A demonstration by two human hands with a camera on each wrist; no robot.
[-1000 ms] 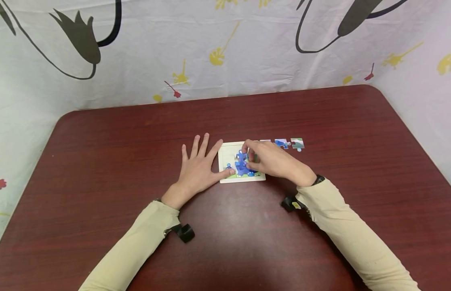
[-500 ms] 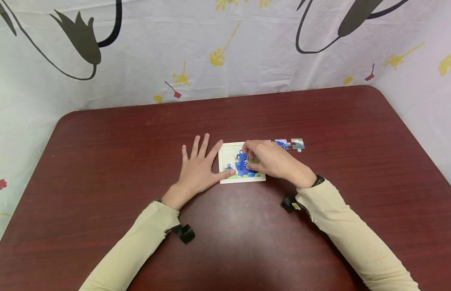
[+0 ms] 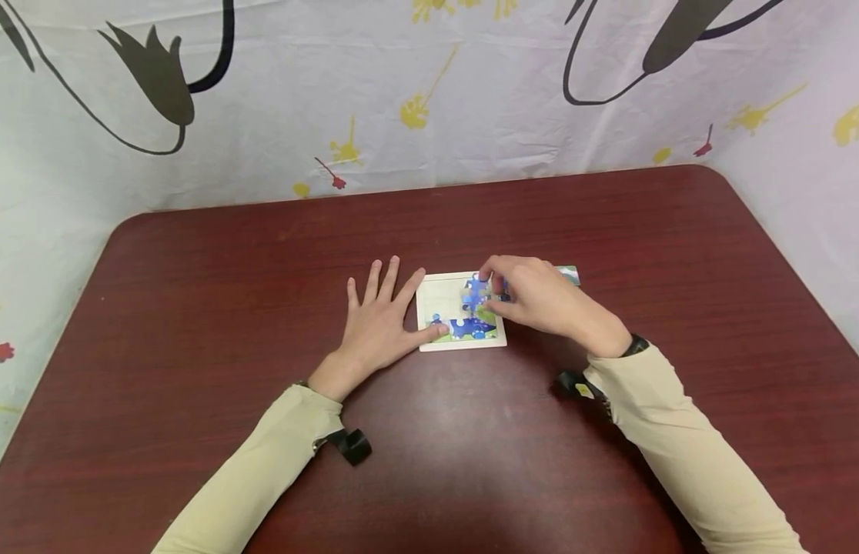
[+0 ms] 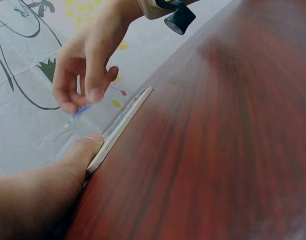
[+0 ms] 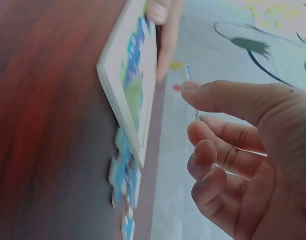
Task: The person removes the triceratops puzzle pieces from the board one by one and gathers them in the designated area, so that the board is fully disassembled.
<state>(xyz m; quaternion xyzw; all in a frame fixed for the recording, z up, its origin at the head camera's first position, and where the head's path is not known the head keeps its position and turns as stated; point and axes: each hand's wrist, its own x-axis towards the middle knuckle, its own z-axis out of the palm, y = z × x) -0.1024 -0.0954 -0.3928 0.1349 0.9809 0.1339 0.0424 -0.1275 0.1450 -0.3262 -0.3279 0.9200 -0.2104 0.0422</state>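
Note:
My left hand lies with fingers spread on the table, its thumb resting on the lower left of a pale wooden puzzle tray. Joined jigsaw pieces, blue and green, run along the tray's bottom row, and more colour shows at its right side. Above the tray, my right hand pinches a blue puzzle piece between thumb and fingers. The left wrist view shows this piece raised clear of the tray; in the right wrist view the piece appears edge-on. My right hand partly covers the tray's right side.
Loose puzzle pieces lie on the table beyond the tray in the right wrist view. In the head view one loose piece shows past my right hand. The dark red table meets a patterned white cloth at its back edge.
My right hand has lifted the blue piece off the tray and shifted slightly right and away, covering more of the loose pieces. The left hand stays in place.

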